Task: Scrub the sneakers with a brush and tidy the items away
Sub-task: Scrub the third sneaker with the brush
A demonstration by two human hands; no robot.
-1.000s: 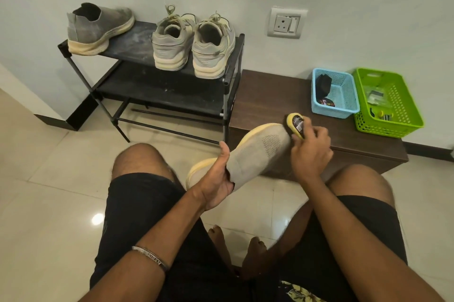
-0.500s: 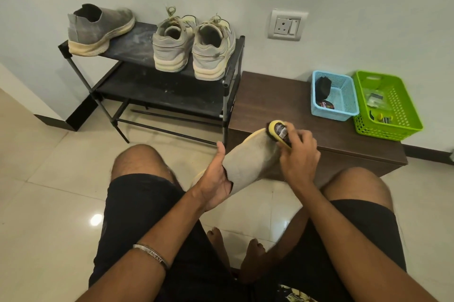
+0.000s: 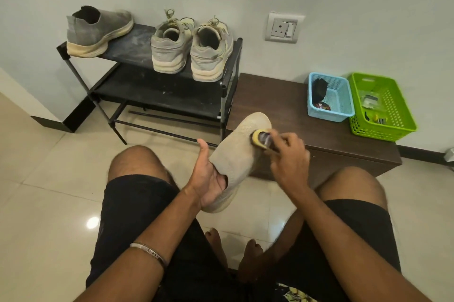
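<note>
A seated person holds a pale knit sneaker [image 3: 235, 152] up between the knees, its toe pointing away toward the dark wooden surface [image 3: 282, 102]. The left hand [image 3: 208, 176] supports the shoe at its heel, with the fingers tucked into the opening and the thumb raised along the near side. The right hand [image 3: 287, 154] has its fingers curled tightly round a yellow-edged brush [image 3: 260, 138], which is pressed on the upper near the toe, just ahead of those fingers; the brush is blurred. Beyond the fingers and to their left stands a black shoe rack [image 3: 172, 95], whose top shelf carries a single grey slip-on sneaker [image 3: 98, 29] at its left end and a pair of grey laced sneakers [image 3: 191, 48] side by side at its right end, heels toward the person. Beyond the right hand's fingers and to their right, a blue basket [image 3: 341, 107] and a green basket [image 3: 388, 110] sit touching on the surface, each with small items inside.
</note>
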